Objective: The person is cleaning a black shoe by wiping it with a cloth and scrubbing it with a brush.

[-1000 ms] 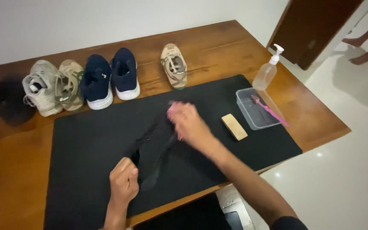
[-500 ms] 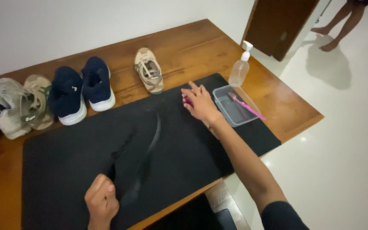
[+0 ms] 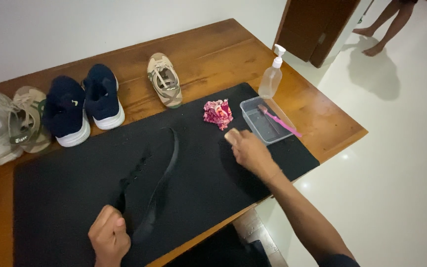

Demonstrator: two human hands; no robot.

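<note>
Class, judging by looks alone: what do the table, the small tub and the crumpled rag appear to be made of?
Table: apparently varnished wood, brown grain with glare.
Tub: likely clear plastic; the mat shows through.
Rag: seemingly soft printed cloth, pink-and-white, creased.

Your left hand, low in the frame, grips the heel of a black shoe lying on the black mat. Your right hand, at centre right, closes over a tan brush. Just above it lies a crumpled pink cloth, beside a clear tray holding a pink toothbrush. Shoes line the table at upper left.
</note>
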